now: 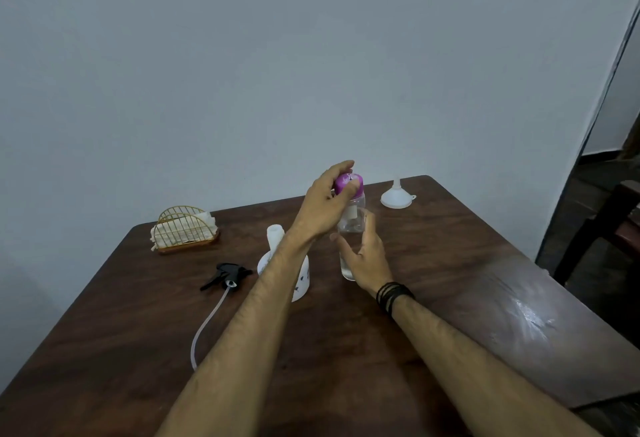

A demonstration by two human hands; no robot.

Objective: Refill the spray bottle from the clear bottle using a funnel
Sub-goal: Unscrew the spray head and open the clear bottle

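Note:
A clear bottle (352,223) with a purple cap (349,184) stands upright near the middle of the brown table. My left hand (322,206) grips the purple cap from above. My right hand (363,256) wraps around the bottle's lower body. The white spray bottle (277,239) stands uncapped to the left, partly hidden by my left forearm. Its black spray head (228,275) with a clear tube lies on the table further left. A white funnel (397,196) sits upside down at the back right.
A gold wire napkin holder (185,230) with napkins stands at the back left. The table (346,350) has a glossy wet-looking patch at the right edge. A dark chair (609,229) is beyond the table's right side.

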